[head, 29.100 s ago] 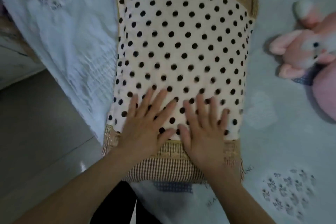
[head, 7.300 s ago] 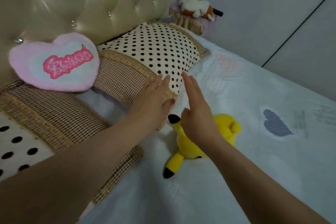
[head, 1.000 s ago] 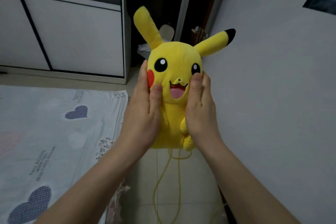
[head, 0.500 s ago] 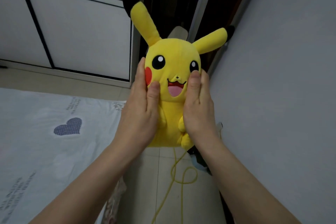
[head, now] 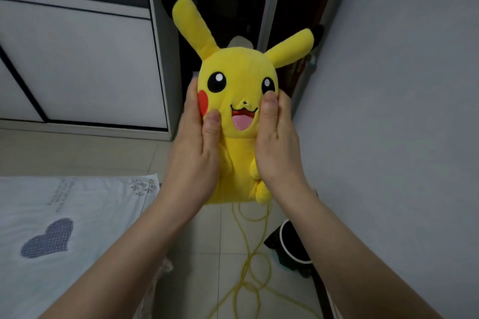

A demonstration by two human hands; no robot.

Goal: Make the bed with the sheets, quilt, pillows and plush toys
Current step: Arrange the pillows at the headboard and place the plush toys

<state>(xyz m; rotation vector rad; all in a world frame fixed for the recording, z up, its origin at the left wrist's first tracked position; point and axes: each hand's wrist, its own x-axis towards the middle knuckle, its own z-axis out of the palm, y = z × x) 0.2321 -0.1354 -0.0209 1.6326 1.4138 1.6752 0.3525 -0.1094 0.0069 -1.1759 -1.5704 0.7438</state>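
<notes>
yellow plush toy (head: 239, 101) was gripped between left hand (head: 195, 160) and right hand (head: 278, 153) beside the sheeted bed (head: 77, 204), seemingly not yet placed.

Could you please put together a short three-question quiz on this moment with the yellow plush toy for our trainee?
1. True or false: the yellow plush toy lies on the bed sheet.
2. What grips the toy? A) the left hand alone B) the right hand alone C) both hands, one on each side
3. Fill in: a yellow ___ lies looped on the tiled floor below the toy.

Key
1. False: it is held upright in the air, beside the bed.
2. C
3. cord
</notes>
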